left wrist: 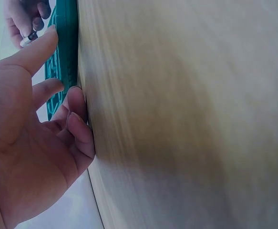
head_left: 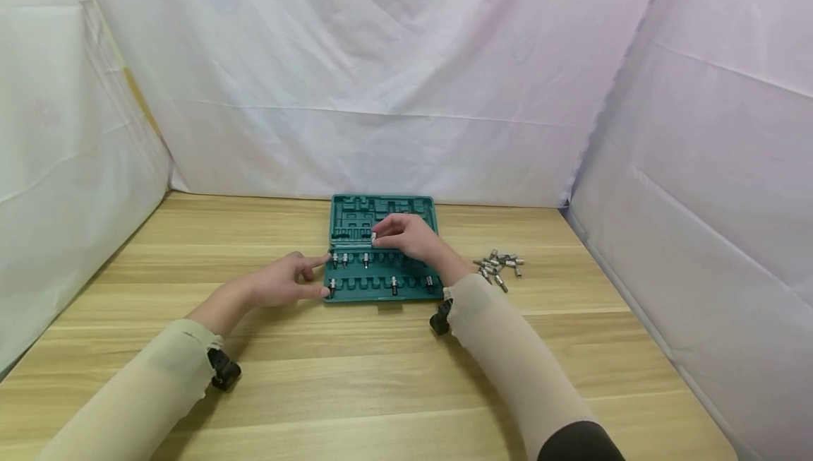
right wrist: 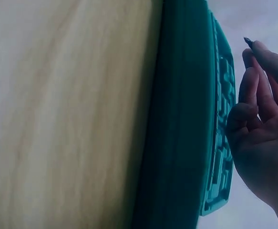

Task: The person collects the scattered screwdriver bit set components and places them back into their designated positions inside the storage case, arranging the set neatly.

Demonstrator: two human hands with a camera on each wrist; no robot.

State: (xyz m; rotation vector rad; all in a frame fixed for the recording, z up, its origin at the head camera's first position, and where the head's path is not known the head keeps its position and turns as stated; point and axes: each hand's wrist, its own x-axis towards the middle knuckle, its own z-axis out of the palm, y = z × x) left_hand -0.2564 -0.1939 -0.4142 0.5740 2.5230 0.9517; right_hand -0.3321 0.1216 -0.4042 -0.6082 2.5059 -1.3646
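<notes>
A green plastic socket case point(head_left: 381, 272) lies opened flat on the table, its lid half at the back. Several bit sockets point(head_left: 394, 284) stand in slots of its near half. My left hand point(head_left: 284, 282) touches the case's left side, thumb and index finger stretched out and apart, the other fingers curled in the left wrist view. Above the hinge line, my right hand point(head_left: 409, 236) pinches a small silver bit socket point(head_left: 373, 237) between thumb and fingertips. In the right wrist view the dark tip of this bit socket point(right wrist: 248, 42) sticks out past the fingers.
A loose pile of bit sockets point(head_left: 498, 265) lies on the wooden table point(head_left: 356, 376) right of the case, beyond the right forearm. White cloth walls point(head_left: 381, 94) enclose the table at the back and sides. Each wrist wears a black camera point(head_left: 222, 369).
</notes>
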